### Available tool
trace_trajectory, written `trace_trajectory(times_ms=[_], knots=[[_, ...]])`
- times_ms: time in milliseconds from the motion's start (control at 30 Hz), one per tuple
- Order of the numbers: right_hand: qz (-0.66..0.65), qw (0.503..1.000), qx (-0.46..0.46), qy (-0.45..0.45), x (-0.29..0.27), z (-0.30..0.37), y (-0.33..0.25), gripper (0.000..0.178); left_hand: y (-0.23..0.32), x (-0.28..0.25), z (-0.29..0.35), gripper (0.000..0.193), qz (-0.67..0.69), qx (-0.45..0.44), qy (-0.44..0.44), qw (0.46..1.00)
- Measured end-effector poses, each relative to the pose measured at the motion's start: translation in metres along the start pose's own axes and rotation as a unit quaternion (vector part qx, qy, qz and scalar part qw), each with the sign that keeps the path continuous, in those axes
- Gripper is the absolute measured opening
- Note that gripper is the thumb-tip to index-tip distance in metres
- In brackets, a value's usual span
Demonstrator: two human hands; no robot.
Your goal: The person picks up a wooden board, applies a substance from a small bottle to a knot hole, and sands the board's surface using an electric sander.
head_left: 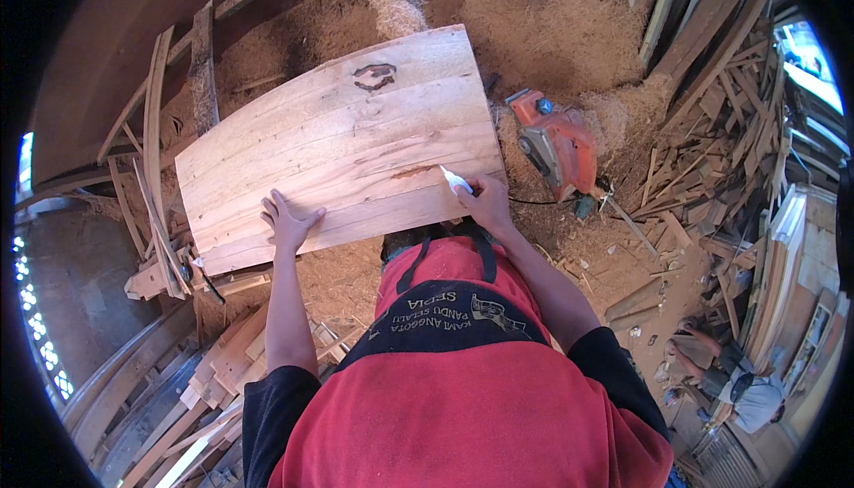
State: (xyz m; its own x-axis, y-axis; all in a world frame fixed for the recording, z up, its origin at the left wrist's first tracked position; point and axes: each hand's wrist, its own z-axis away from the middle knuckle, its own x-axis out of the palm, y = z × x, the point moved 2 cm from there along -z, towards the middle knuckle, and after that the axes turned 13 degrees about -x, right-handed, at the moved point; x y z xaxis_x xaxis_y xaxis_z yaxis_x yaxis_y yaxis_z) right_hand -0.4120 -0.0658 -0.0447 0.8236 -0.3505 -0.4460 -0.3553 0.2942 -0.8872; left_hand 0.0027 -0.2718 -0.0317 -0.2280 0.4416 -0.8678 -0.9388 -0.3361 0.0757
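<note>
A wide pale wooden panel (302, 150) made of joined boards lies in front of me. Near its far edge is a dark ring-shaped knot (374, 77). My left hand (290, 223) rests on the panel's near left part, fingers spread. In my right hand (487, 203) is a small white squeeze bottle with a pointed nozzle (457, 182). Its tip points at the right end of a brown crack (416, 170) in the wood; whether it touches the surface I cannot tell.
An orange electric planer (558, 145) sits just right of the panel, among wood shavings (551, 25). Scrap wood (721, 123) is heaped at the right, and more offcuts (218, 372) lie at the lower left. Another person (738, 381) crouches at the lower right.
</note>
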Motion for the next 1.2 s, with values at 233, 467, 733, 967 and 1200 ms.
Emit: trace_trajectory(times_ms=[233,467,733,967,1200], knots=[[-0.048,0.999,0.018,0.013,-0.008,0.003,-0.002,0.027,0.004,-0.006,0.006,0.148,-0.010,-0.018,-0.018,1.000],[-0.057,0.996,0.033,0.056,-0.016,0.008,0.006,0.024,0.011,-0.013,0.013,0.147,-0.008,-0.019,-0.032,0.999],[-0.052,0.997,0.014,0.052,-0.026,0.011,0.011,0.018,0.013,-0.013,0.014,0.148,-0.011,-0.018,-0.031,0.999],[-0.096,0.991,0.022,0.091,-0.029,0.013,0.012,0.019,-0.010,0.004,-0.006,0.147,0.019,0.025,0.013,0.999],[-0.090,0.988,0.052,0.111,-0.033,0.016,0.014,0.022,-0.006,0.001,-0.003,0.147,0.013,-0.010,-0.016,1.000]])
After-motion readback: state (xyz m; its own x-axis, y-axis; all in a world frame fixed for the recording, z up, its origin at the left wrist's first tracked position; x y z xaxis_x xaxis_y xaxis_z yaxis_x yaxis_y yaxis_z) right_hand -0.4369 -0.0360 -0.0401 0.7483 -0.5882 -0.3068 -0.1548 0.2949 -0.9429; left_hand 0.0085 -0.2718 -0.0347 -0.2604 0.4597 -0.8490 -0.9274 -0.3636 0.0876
